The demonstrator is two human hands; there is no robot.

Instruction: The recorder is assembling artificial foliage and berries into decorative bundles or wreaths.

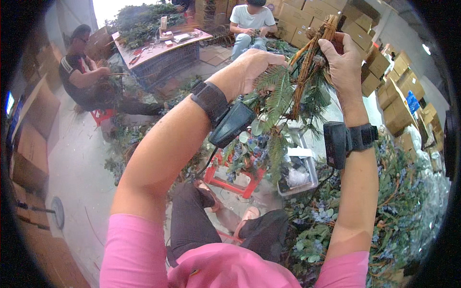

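Observation:
Raised in front of me is a wreath with a brown twig ring, seen nearly edge-on. Green fern-like sprigs, round leaves and blue berries hang from it, and a pine cone sits against the twigs. My right hand grips the ring near its top, thumb pressed on the near side. At the wreath's left, my left hand is closed on a green sprig, its fingertips partly hidden by leaves. Both wrists carry black strapped devices.
Below the wreath stand a red stool and a clear plastic bin. Leafy garlands with blue berries pile up at my right. Two people sit working beyond, near a table heaped with greenery. Cardboard boxes line the back and sides.

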